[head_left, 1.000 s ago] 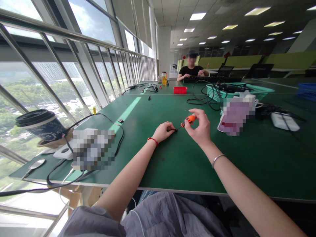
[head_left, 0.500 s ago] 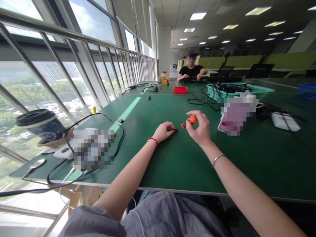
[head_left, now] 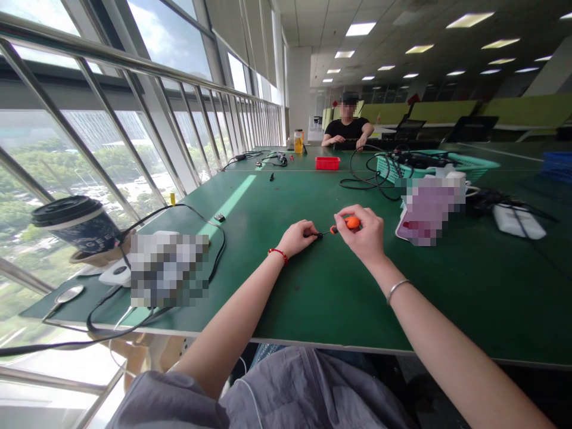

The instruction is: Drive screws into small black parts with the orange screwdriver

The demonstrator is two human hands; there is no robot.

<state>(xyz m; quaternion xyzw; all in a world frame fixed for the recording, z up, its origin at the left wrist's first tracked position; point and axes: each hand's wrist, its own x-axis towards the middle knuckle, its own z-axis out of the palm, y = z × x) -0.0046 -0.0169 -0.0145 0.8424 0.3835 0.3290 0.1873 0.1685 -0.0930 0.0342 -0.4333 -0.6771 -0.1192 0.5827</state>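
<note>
- The left hand rests on the table, about midway between the near edge and the seam where the next table begins. Its fingers are curled closed, pinching a small black part that pokes out toward the right.
- The right hand is just beside it and closed around a screwdriver. Thumb and fingertips wrap the orange handle, and the thin shaft slants down and left.
- The screwdriver tip meets the black part, so the two hands are joined through the tool and held low over the table.
- As a judgement, the work is mid-way, with the tool engaged on the part. Whether a screw is seated, loose or out is too small to tell, and no finished or spare parts lie near the hands.
- Elsewhere a lidded cup and a black cable sit by the left edge.
- A red box and a green basket of cables lie toward the far edge.
- Another person sits at the far end.
</note>
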